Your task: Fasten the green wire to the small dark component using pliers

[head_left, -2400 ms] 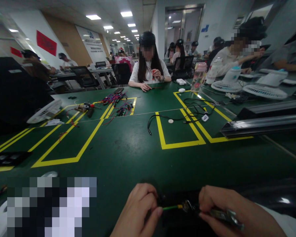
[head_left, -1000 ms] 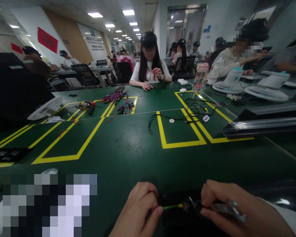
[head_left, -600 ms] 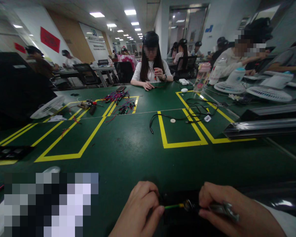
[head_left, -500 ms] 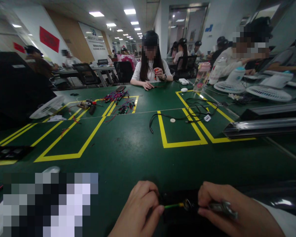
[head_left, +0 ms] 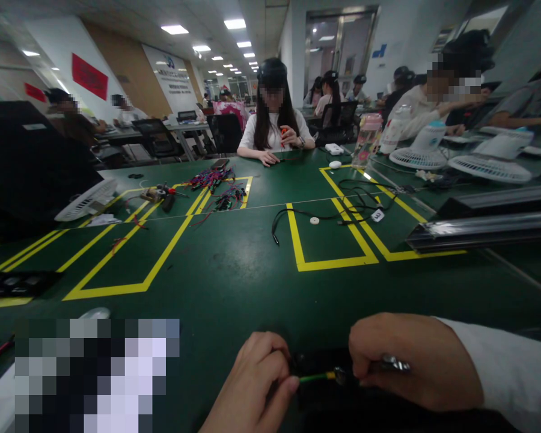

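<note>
At the near edge of the table, my left hand [head_left: 255, 382] is closed, thumb and forefinger pinched at the left end of a green-and-yellow wire [head_left: 316, 378]. The wire runs right to a small dark round end with a metallic glint [head_left: 340, 376]. Just beyond that end, my right hand [head_left: 419, 361] is curled around a shiny metal tool [head_left: 395, 363]; only its back part shows, so its kind is unclear. Under and behind the wire lies a black part [head_left: 320, 356], mostly in shadow.
Yellow tape [head_left: 338, 263] marks boxes on the green table [head_left: 234, 288]. Black cables [head_left: 306, 210] lie ahead, bundled coloured wires [head_left: 211, 175] farther left. Long shiny profiles [head_left: 487, 231] stick in from the right. A person [head_left: 275, 129] sits opposite. White fans [head_left: 417, 157] stand back right.
My right hand has shifted slightly up and left and rolled over, so more of its back and sleeve shows and less of the metal tool. My left hand stays on the wire.
</note>
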`<state>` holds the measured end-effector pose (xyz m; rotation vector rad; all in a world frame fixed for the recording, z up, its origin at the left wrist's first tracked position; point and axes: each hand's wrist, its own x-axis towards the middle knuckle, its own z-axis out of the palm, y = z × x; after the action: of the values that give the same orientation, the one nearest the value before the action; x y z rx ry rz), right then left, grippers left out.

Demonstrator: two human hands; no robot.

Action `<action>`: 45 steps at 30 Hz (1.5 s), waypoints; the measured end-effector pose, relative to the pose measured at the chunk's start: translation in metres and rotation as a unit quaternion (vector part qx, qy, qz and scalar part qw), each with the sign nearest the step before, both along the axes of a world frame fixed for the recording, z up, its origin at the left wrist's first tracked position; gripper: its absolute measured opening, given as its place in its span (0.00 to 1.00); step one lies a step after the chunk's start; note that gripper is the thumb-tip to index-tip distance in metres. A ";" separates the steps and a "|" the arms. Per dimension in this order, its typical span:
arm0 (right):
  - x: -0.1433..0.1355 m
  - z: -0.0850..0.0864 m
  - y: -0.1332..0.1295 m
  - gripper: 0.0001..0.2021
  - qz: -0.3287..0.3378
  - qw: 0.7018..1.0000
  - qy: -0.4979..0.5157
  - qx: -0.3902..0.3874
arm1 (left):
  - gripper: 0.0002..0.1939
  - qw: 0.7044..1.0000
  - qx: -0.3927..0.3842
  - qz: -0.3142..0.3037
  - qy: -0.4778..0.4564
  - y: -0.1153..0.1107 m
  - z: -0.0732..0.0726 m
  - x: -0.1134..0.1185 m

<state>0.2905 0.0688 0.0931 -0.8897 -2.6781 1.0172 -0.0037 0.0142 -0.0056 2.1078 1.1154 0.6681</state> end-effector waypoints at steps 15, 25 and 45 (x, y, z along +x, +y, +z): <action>0.005 0.003 -0.016 0.06 -0.161 0.987 0.003 -0.016 | 0.09 1.000 0.016 -0.002 -0.006 0.001 -0.006 -0.002; 0.001 -0.014 -0.042 0.07 -0.207 0.978 -0.013 0.012 | 0.09 1.000 -0.007 0.001 -0.010 -0.001 0.000 0.000; 0.005 -0.008 -0.010 0.08 0.029 0.999 -0.025 0.033 | 0.09 1.000 -0.019 -0.006 0.001 0.001 0.006 -0.001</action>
<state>0.2953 0.0587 0.0851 -0.8423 -2.7761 0.9245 -0.0044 0.0147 0.0005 2.0813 1.1064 0.6340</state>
